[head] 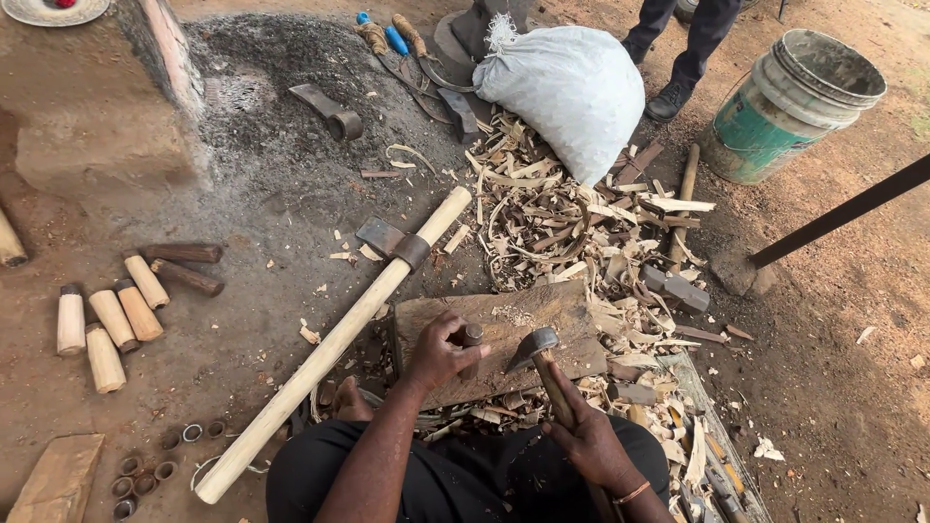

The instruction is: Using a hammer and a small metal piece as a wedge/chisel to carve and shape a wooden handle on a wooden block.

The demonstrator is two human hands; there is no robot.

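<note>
On the wooden block, the left hand clenches a short wooden piece upright, while the right hand grips a small adze beside it. Left of the block lie several shaped handles; shavings pile beyond it, so carving looks well underway.

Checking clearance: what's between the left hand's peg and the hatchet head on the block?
Head view: only bare wooden block lies between the short peg in the left hand and the hatchet head.

Bulging white sack beside shavings
</note>
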